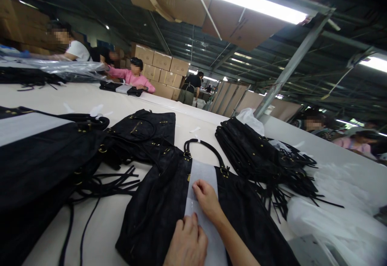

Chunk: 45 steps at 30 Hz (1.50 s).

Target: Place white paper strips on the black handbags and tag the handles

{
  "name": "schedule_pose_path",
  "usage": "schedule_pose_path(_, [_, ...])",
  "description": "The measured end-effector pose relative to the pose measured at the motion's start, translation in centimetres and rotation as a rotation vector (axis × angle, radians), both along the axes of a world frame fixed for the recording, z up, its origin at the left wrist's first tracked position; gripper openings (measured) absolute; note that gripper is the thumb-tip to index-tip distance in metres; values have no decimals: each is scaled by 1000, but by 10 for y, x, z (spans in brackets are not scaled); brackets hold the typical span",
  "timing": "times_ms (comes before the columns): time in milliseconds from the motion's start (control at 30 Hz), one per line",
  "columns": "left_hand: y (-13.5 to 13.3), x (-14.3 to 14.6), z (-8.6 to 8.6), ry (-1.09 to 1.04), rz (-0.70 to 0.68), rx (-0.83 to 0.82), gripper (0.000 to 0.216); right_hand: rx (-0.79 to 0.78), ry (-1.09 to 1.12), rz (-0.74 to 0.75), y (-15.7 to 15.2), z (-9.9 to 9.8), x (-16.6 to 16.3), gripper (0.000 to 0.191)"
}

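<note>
A black handbag lies flat on the table in front of me, its looped handle stretched away from me. A white paper-like strip runs down the bag's middle. My left hand is on the lower part of this strip, fingers bent and pressed together against it. Just beyond it, my right hand is closed over the strip, its fingers curled in. Whatever the right fingertips may pinch is hidden. A faint shine shows on the strip between the hands.
More black bags lie left and behind. A stack of black bags with straps stands right, by crumpled clear plastic. A low partition borders the right. Several people work beyond, near stacked cardboard boxes.
</note>
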<state>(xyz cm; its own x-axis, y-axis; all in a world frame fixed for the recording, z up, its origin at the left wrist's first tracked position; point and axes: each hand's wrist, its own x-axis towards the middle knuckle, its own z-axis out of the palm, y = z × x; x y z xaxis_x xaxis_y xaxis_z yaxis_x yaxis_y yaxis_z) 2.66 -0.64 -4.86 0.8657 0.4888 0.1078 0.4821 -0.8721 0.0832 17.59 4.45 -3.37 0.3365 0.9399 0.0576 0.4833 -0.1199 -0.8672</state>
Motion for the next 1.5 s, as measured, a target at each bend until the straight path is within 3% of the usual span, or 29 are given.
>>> schedule_pose_path(167, [5, -2, 28, 62, -33, -161, 42, 38, -229, -11, -2, -7, -7, 13])
schedule_pose_path(267, [8, -5, 32, -3, -33, -201, 38, 19, -268, 15, 1, -9, -7, 13])
schedule_pose_path(400, [9, -7, 30, 0, -44, -225, 39, -54, -154, 84, 6, -4, 10, 6])
schedule_pose_path(533, [9, -6, 25, 14, -46, -228, 40, -203, 39, 292, 2, 5, 27, 24])
schedule_pose_path(600, [9, -5, 24, 17, -50, -205, 40, -210, 21, 334, -3, 7, 28, 36])
schedule_pose_path(733, [7, -5, 28, 23, -50, -158, 34, -204, -134, 259, -4, 8, 22, 38])
schedule_pose_path(900, [3, -6, 36, 23, -36, -165, 29, -115, -172, 244, 3, 7, 20, 26])
schedule_pose_path(1100, [-1, -7, 33, 15, -35, -138, 26, -73, -209, 166, 6, 4, 13, 22])
schedule_pose_path(1300, [2, -13, 35, -1, 20, -226, 26, -206, -111, 187, 15, 10, 16, 10])
schedule_pose_path(1400, [4, -14, 39, 7, 57, -277, 26, -286, -42, 307, 13, 15, 22, 29])
schedule_pose_path(1500, [4, -11, 41, 38, 56, -307, 29, -243, -110, 370, 8, 16, 25, 47])
